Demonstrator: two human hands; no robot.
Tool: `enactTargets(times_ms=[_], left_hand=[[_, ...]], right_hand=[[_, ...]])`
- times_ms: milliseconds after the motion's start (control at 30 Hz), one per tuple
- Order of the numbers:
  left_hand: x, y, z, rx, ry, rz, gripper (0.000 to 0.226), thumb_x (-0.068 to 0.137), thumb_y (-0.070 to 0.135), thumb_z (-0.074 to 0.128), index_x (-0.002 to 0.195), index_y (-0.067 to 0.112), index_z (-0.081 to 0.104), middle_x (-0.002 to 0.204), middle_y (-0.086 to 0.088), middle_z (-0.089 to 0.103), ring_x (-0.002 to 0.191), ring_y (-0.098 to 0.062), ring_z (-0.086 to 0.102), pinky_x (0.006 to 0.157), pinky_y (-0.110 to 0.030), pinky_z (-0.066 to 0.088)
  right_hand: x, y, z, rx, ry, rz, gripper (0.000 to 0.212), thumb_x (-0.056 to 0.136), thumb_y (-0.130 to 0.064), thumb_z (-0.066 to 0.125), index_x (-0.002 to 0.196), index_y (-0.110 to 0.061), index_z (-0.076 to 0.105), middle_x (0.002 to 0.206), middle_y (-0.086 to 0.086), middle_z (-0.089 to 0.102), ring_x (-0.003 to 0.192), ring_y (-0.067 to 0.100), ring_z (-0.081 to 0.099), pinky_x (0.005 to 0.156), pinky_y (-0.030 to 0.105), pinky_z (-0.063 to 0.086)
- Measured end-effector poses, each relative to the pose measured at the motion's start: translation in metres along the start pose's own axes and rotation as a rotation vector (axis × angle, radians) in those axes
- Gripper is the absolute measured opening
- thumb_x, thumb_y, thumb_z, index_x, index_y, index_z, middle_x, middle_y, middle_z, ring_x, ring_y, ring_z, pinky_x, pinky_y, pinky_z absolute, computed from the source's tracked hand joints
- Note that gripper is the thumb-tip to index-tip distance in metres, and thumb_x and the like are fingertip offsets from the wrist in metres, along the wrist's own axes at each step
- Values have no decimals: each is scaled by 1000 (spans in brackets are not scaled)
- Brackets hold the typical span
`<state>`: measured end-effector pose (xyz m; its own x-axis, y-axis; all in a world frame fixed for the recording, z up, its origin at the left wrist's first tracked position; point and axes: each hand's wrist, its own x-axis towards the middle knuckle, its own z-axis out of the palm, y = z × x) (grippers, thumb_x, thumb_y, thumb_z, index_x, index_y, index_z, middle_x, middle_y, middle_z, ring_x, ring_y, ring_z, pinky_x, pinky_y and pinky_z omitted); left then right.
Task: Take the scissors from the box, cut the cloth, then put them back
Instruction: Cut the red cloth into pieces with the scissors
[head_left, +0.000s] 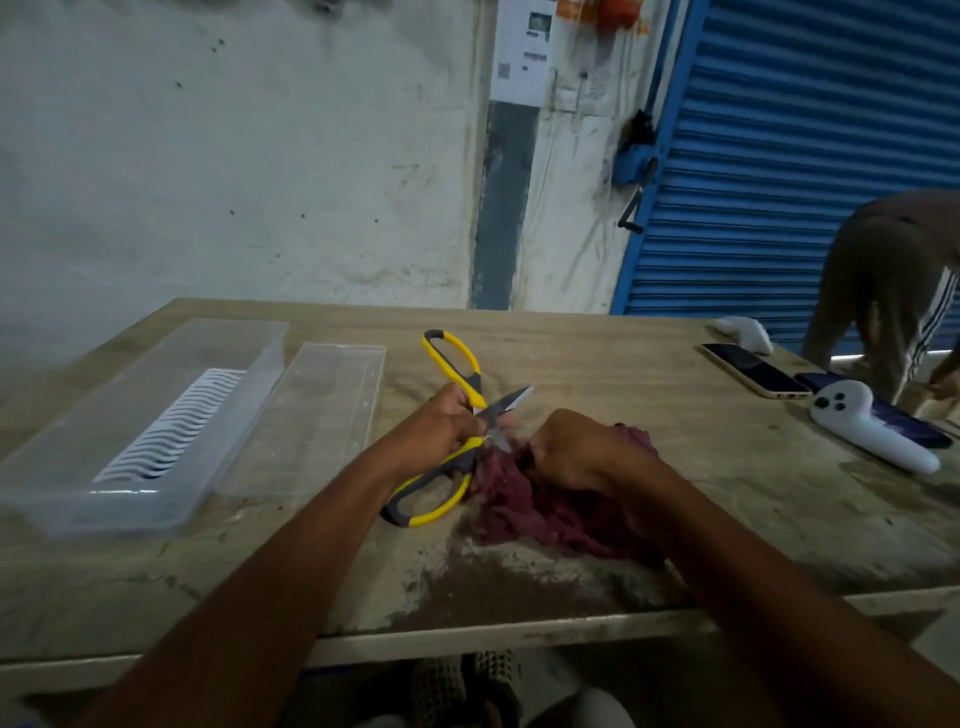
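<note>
Yellow-and-grey scissors (457, 374) are spread wide open at the table's middle. My left hand (447, 426) grips them near the pivot, and the short blades (506, 415) point right toward the cloth. The maroon cloth (550, 509) lies crumpled on the table. My right hand (576, 447) presses down on the cloth's upper part and holds it bunched beside the blades. The clear plastic box (140, 415) stands open at the left with a white ribbed insert inside. Its clear lid (311, 415) lies flat beside it.
Two phones (753, 369) and a white handheld controller (872, 426) lie on the wooden table (623, 587) at the right. Another white controller (743, 332) sits near the far edge. A person in brown trousers (893, 286) bends over at the right, before a blue shutter.
</note>
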<state>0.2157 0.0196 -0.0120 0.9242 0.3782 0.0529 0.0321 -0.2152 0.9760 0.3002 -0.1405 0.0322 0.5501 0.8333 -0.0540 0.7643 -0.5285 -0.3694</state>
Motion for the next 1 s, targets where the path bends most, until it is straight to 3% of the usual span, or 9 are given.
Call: enactTargets(times_ms=[167, 300, 367, 433, 500, 633, 733, 900, 1000], left_hand=[[-11, 4, 1, -116, 11, -4, 30, 76, 18, 63, 94, 13, 39, 120, -28, 62, 104, -26, 52, 71, -42, 33], [-12, 7, 2, -123, 36, 48, 21, 88, 8, 56, 98, 10, 37, 130, -26, 56, 100, -33, 63, 60, -32, 52], [-12, 6, 2, -56, 22, 54, 29, 76, 24, 64, 94, 17, 42, 126, -28, 57, 95, -34, 67, 70, -49, 54], [-11, 6, 4, -35, 37, 73, 23, 81, 16, 62, 88, 19, 40, 106, -28, 62, 68, -14, 67, 60, -36, 47], [-9, 7, 6, -34, 67, 57, 22, 90, -2, 51, 87, 15, 38, 73, -16, 54, 47, -4, 49, 51, -24, 35], [-6, 4, 5, 16, 94, 44, 22, 91, -4, 46, 88, 15, 37, 60, -5, 40, 46, -7, 39, 47, -24, 31], [-4, 1, 2, 56, 93, 29, 23, 90, -1, 51, 85, 17, 39, 63, -3, 39, 55, -12, 35, 54, -29, 28], [-9, 6, 4, -11, 33, 24, 18, 85, 10, 55, 86, 18, 38, 93, -21, 55, 58, -22, 45, 53, -31, 35], [-11, 7, 4, -38, -4, 3, 15, 92, 8, 49, 92, 17, 37, 103, -26, 60, 64, -35, 59, 49, -33, 47]], right_hand=[[-22, 26, -10, -126, -69, 17, 33, 80, -16, 53, 49, -17, 42, 54, 1, 44, 58, 21, 45, 59, 34, 39], [-45, 42, -9, -8, 78, -14, 36, 82, -14, 62, 48, -15, 51, 52, -1, 53, 54, 15, 50, 57, 29, 38], [-48, 37, 6, 168, 344, -36, 28, 83, -20, 66, 56, -15, 62, 58, -2, 62, 56, 10, 56, 57, 27, 41], [-41, 23, 23, 347, 532, -118, 11, 85, -19, 65, 77, -19, 73, 75, -6, 72, 71, 5, 65, 67, 24, 48], [-26, 8, 38, 348, 577, -196, 27, 88, -18, 62, 114, -14, 68, 111, 1, 72, 104, 9, 63, 90, 21, 45], [-8, 0, 51, 18, 378, -362, 56, 91, -27, 37, 142, -6, 39, 135, 17, 55, 120, 32, 53, 97, 30, 40], [-14, 11, 41, -209, 262, -372, 63, 87, -33, 35, 146, -12, 32, 113, 21, 63, 98, 38, 60, 76, 41, 51], [-44, 20, 12, -310, 56, -411, 28, 92, -32, 46, 94, -13, 67, 72, 7, 64, 67, 24, 59, 63, 34, 49], [-55, 24, 15, -162, -28, -369, 46, 93, -35, 41, 133, -14, 50, 130, 10, 59, 118, 24, 54, 101, 33, 42]])
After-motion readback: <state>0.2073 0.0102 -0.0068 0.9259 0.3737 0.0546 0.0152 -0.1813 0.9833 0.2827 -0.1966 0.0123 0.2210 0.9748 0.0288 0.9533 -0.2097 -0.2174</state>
